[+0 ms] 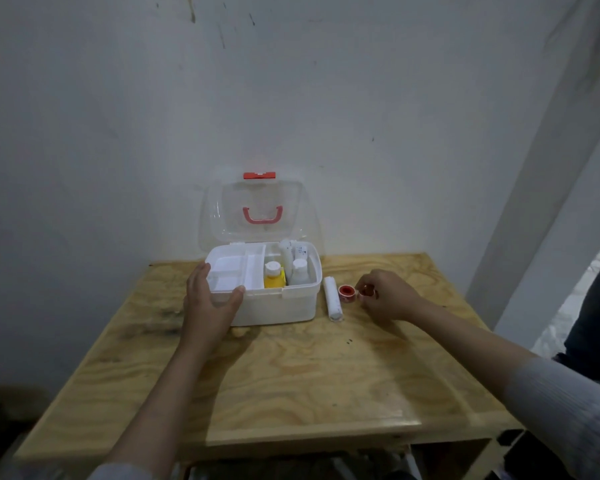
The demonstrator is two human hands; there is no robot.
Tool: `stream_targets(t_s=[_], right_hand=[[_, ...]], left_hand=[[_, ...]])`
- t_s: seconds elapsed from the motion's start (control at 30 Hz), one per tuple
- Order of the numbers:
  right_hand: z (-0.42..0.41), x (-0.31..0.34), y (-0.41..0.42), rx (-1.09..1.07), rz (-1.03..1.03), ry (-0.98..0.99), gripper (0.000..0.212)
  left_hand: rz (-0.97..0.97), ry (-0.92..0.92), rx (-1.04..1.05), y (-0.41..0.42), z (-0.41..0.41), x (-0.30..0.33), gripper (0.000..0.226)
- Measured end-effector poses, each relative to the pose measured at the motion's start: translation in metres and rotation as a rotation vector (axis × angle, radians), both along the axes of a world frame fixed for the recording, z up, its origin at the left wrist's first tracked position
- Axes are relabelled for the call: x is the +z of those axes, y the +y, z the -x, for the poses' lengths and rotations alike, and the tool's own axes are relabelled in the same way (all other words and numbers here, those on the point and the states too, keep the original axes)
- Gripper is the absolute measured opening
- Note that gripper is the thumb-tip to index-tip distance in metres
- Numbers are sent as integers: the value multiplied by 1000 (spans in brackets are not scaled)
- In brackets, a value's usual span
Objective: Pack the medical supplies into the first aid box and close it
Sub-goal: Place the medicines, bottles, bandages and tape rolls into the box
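Note:
A white first aid box [284, 306] stands open at the back of the wooden table [291, 382], its clear lid [260, 209] with a red handle upright against the wall. Inside sit a white divided tray [232, 271], a yellow bottle [274, 275] and white bottles [298, 270]. My left hand [208, 299] grips the box's front left corner. Right of the box lie a white bandage roll [333, 299] and a red tape roll [344, 291]. My right hand [385, 294] pinches a second small red roll [365, 291] on the table.
A white wall rises right behind the box. A white pillar [534, 202] stands at the right, with another person's dark-clothed leg [593, 306] beyond it. The table's front edge lies close to me, with dark clutter underneath.

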State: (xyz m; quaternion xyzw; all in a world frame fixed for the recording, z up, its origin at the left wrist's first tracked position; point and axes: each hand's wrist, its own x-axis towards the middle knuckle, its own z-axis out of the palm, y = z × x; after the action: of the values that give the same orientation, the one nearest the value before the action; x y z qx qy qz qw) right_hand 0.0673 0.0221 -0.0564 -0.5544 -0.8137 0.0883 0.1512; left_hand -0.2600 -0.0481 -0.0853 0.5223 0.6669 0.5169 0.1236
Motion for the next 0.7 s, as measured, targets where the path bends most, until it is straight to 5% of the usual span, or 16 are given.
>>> stream_targets(t_s=[0.27, 0.47, 0.7], right_hand=[[13, -4, 8, 33, 57, -16, 32], [16, -8, 6, 5, 39, 14, 22], [12, 37, -2, -8, -127, 230, 17]], left_hand=[[11, 7, -1, 0, -1, 1, 76], [19, 2, -1, -1, 0, -1, 76], [0, -6, -7, -2, -2, 1, 77]])
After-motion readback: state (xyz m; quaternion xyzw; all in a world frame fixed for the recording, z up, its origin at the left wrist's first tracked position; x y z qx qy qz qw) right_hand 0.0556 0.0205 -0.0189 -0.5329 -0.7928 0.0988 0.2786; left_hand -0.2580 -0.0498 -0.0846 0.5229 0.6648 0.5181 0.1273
